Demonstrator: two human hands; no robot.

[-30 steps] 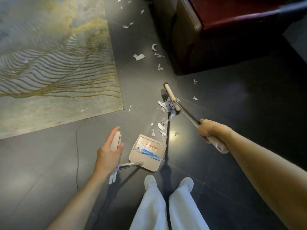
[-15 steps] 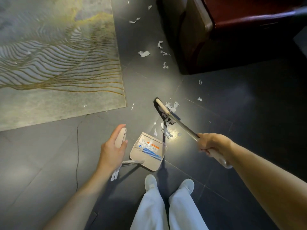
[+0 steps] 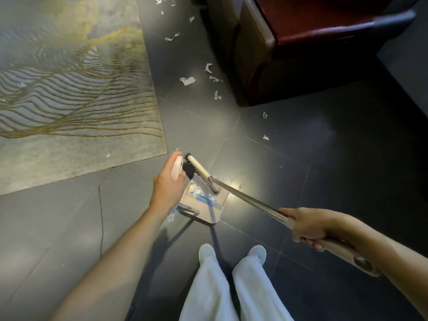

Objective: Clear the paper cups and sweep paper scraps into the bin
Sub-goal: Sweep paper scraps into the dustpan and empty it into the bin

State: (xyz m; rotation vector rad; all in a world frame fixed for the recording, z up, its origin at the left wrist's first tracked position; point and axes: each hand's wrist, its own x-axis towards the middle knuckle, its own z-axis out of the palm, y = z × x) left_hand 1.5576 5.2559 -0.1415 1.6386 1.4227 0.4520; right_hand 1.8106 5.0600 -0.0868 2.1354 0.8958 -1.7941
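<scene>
"Gripping what?"

"My left hand (image 3: 165, 191) wraps the dustpan (image 3: 214, 215) handle, right hand (image 3: 308, 225) the broom (image 3: 196, 167), brush at its mouth, centre frame. Scraps (image 3: 187, 81) lie upper centre; a hard flick could bounce paper (image 3: 193, 188) out."

Broom (image 3: 199, 172) over dustpan (image 3: 209, 215) — scraps (image 3: 193, 188) (white) inside

The flat woven rug (image 3: 69, 100) is pale grey-green, crossed by wavy gold lines, against dark grey floor tiles (image 3: 324, 158). Torn paper scraps (image 3: 187, 80) are white. The plastic dustpan (image 3: 206, 217) is beige with a blue comb strip; the long-handled broom (image 3: 196, 166) shows a cream head, black bristles and a silver shaft.
</scene>
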